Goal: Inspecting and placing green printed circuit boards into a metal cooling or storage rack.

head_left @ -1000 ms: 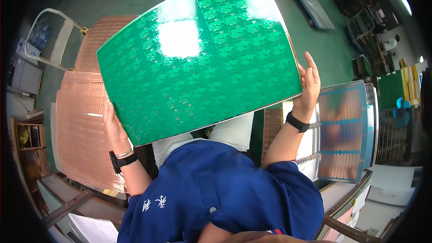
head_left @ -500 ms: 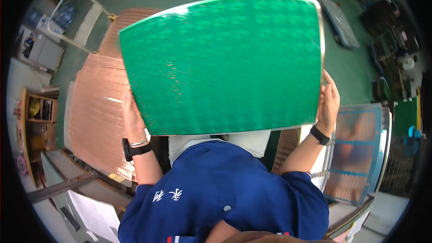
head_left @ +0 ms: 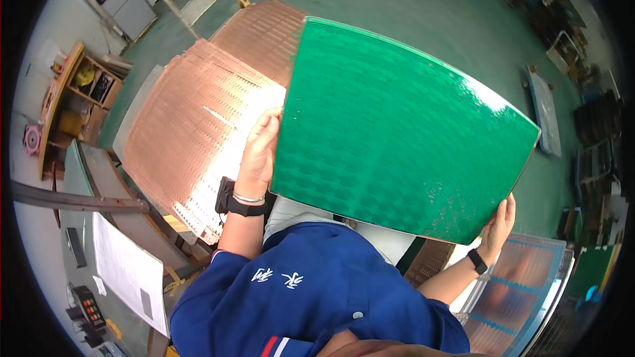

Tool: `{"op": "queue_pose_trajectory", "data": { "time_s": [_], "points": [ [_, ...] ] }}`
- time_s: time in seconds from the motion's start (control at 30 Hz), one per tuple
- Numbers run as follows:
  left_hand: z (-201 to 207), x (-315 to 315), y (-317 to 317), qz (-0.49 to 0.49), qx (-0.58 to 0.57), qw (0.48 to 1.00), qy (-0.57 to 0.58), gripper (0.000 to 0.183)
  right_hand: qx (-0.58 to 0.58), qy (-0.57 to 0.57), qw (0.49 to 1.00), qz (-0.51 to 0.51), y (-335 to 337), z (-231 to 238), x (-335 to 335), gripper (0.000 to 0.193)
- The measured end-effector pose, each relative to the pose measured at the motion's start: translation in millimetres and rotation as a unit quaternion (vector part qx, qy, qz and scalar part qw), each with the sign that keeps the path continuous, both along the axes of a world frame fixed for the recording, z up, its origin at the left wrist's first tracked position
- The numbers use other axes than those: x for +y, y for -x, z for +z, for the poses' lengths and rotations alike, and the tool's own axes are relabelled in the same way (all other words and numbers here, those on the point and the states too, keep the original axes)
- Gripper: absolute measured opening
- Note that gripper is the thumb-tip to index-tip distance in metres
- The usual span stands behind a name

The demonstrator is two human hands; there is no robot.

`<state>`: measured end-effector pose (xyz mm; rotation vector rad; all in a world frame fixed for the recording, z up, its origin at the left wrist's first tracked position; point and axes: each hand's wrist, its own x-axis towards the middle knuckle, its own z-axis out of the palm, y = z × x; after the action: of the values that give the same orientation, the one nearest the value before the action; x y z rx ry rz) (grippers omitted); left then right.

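A large thin green circuit-board panel (head_left: 397,139) with a faint repeating pattern is held up in front of me, tilted down toward the right. My left hand (head_left: 263,142) grips its left edge, fingertips along the rim and the thumb side toward me. At the lower right corner my right hand (head_left: 499,228) grips the right edge, its fingers curled round from the outside. Both hands are partly hidden by the panel. Copper-coloured patterned panels (head_left: 178,119) lie to the left, close beside my left hand, with bright glare on the part nearest it.
Near my right forearm stands a rack of blue-barred panels (head_left: 522,284). At the left are a white-framed trolley handle (head_left: 188,16), a wooden shelf (head_left: 76,102), a metal bar (head_left: 79,198) and paper sheets (head_left: 129,271). A low flat cart (head_left: 544,109) sits on the green floor.
The green panel has tilted, its right side now lower and its left side higher. The view has turned, so the surroundings appear rotated. Both hands keep hold of the edges.
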<state>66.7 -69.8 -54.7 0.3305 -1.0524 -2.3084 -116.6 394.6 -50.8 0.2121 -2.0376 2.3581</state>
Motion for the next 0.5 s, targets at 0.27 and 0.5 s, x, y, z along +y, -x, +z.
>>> {"op": "queue_pose_trajectory", "data": {
  "time_s": [0.27,0.5],
  "points": [
    [5.9,5.9,-2.0,-0.066,0.04,0.997,-0.013,0.023,0.001,-0.007,0.999,-0.037,5.1,-11.6,0.8,0.033],
    [14.1,11.6,-3.3,-0.071,0.042,0.996,-0.025,0.024,0.007,0.003,0.999,-0.038,2.3,-13.1,0.2,0.035]
  ]
}}
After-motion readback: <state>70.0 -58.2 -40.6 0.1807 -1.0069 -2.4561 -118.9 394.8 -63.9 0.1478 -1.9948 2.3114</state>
